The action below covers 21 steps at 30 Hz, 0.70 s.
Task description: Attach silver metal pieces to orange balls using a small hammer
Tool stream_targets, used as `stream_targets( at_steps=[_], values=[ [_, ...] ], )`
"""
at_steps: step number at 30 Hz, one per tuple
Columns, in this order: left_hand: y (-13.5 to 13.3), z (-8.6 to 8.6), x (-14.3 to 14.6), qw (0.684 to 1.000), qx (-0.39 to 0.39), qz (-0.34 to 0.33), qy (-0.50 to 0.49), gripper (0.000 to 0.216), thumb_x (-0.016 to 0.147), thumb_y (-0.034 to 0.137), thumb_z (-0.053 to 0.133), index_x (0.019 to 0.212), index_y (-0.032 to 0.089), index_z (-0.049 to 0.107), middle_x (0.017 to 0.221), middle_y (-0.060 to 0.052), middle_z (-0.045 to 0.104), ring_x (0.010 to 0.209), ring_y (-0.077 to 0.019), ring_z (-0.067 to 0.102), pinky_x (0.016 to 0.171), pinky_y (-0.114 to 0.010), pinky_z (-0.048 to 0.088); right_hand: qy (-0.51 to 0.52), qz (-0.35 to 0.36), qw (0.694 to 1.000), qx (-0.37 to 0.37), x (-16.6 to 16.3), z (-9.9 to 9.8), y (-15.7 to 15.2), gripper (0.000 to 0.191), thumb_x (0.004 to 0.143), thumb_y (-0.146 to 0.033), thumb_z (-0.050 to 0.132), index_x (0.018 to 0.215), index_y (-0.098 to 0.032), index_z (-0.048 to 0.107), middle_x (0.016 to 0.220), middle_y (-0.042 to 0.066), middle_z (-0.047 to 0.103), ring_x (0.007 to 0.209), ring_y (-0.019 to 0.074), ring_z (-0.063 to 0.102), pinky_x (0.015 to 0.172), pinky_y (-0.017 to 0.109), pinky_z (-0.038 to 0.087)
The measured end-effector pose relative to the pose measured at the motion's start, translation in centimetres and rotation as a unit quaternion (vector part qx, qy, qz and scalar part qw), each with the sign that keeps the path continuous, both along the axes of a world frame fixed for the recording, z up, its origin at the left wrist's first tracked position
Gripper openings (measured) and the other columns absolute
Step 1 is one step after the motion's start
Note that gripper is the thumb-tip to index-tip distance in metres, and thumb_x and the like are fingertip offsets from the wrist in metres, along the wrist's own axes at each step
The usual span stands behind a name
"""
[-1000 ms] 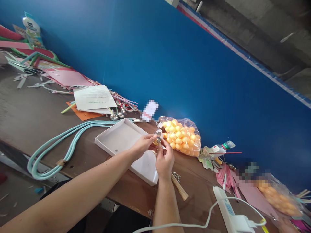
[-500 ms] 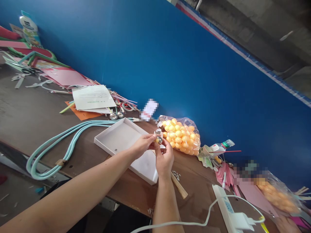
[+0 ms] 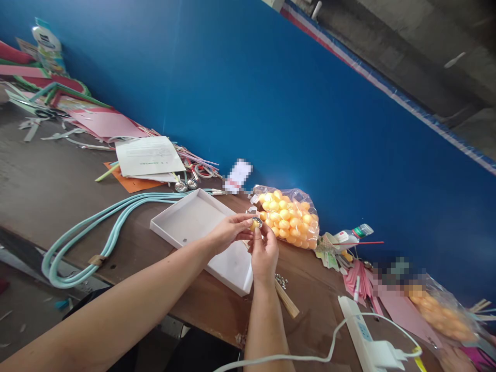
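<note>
Above the right side of a shallow white box (image 3: 189, 217), both my hands meet around one small shiny silver ball (image 3: 256, 222). A yellow patch shows on its near side; whether this is a part of it or a reflection I cannot tell. My left hand (image 3: 229, 231) pinches the ball from the left with thumb and fingers. From the right and below, my right hand (image 3: 265, 254) holds it, thumb up against it. A clear bag of orange balls (image 3: 289, 219) lies just behind my hands. Small metal beads (image 3: 281, 281) and thin wooden sticks (image 3: 287, 298) lie right of my right wrist.
Light blue cords (image 3: 112, 232) loop across the table at left. Beyond are two silver balls (image 3: 186, 185), a printed sheet (image 3: 149, 156) and pink paper (image 3: 106, 123). At right are a power strip (image 3: 354, 330) with a white cable, a bottle (image 3: 352, 235) and another bag (image 3: 442, 312).
The silver ball has turned and shifted slightly right between my fingers, showing more yellow. My right thumb has moved up against it. The other things stay in place.
</note>
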<state>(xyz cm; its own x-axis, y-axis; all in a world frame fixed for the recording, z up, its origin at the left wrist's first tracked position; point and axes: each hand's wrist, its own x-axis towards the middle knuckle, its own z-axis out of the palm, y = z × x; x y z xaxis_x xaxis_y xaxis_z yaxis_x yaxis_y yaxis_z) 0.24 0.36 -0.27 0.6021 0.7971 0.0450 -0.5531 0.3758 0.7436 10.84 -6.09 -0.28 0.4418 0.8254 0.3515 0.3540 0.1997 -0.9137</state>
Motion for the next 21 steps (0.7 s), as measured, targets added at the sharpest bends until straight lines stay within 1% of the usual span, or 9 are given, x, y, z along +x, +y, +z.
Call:
stream_targets(
  at_steps=[4, 7, 11, 17, 21],
  values=[
    [0.02, 0.10, -0.10, 1.000, -0.013, -0.001, -0.009, 0.033, 0.076, 0.026, 0.071, 0.106, 0.013, 0.065, 0.090, -0.008, 0.069, 0.066, -0.0101, 0.064, 0.070, -0.023, 0.053, -0.010, -0.009, 1.000, 0.007, -0.08, -0.08, -0.01, 0.046, 0.086, -0.047, 0.052, 0.120, -0.016, 0.056, 0.107, 0.012, 0.066, 0.056, 0.0104, 0.057, 0.046, 0.022, 0.047],
    [0.10, 0.29, -0.14, 0.999, -0.050, 0.009, -0.012, 0.027, 0.078, 0.023, 0.069, 0.102, 0.012, 0.064, 0.087, -0.009, 0.069, 0.064, -0.0100, 0.064, 0.068, -0.023, 0.053, -0.026, -0.014, 1.000, 0.010, -0.17, -0.05, -0.08, 0.046, 0.087, -0.045, 0.051, 0.121, -0.015, 0.056, 0.107, 0.012, 0.067, 0.058, 0.0107, 0.058, 0.048, 0.022, 0.048],
    [0.42, 0.39, -0.16, 0.995, -0.097, 0.020, -0.031, 0.015, 0.083, 0.022, 0.061, 0.093, 0.010, 0.064, 0.084, -0.009, 0.069, 0.065, -0.0103, 0.065, 0.064, -0.020, 0.054, -0.040, -0.021, 0.999, 0.013, -0.31, -0.05, -0.13, 0.045, 0.087, -0.044, 0.052, 0.121, -0.015, 0.056, 0.108, 0.013, 0.066, 0.061, 0.0118, 0.060, 0.052, 0.024, 0.050],
    [0.92, 0.32, -0.19, 0.986, -0.157, 0.032, -0.050, 0.018, 0.087, 0.025, 0.058, 0.085, 0.008, 0.064, 0.075, -0.007, 0.067, 0.064, -0.0089, 0.064, 0.063, -0.015, 0.053, -0.058, -0.026, 0.998, 0.012, -0.33, -0.36, -0.06, 0.042, 0.086, -0.043, 0.053, 0.118, -0.016, 0.057, 0.110, 0.012, 0.066, 0.060, 0.0123, 0.061, 0.059, 0.028, 0.052],
    [1.01, 0.29, -0.24, 0.983, -0.170, 0.039, -0.059, 0.019, 0.086, 0.027, 0.060, 0.085, 0.009, 0.064, 0.072, -0.005, 0.065, 0.060, -0.0075, 0.062, 0.060, -0.015, 0.053, -0.074, -0.032, 0.997, 0.018, -0.35, -0.46, -0.09, 0.041, 0.087, -0.042, 0.053, 0.118, -0.016, 0.056, 0.110, 0.012, 0.066, 0.060, 0.0125, 0.061, 0.061, 0.028, 0.052]
  ],
)
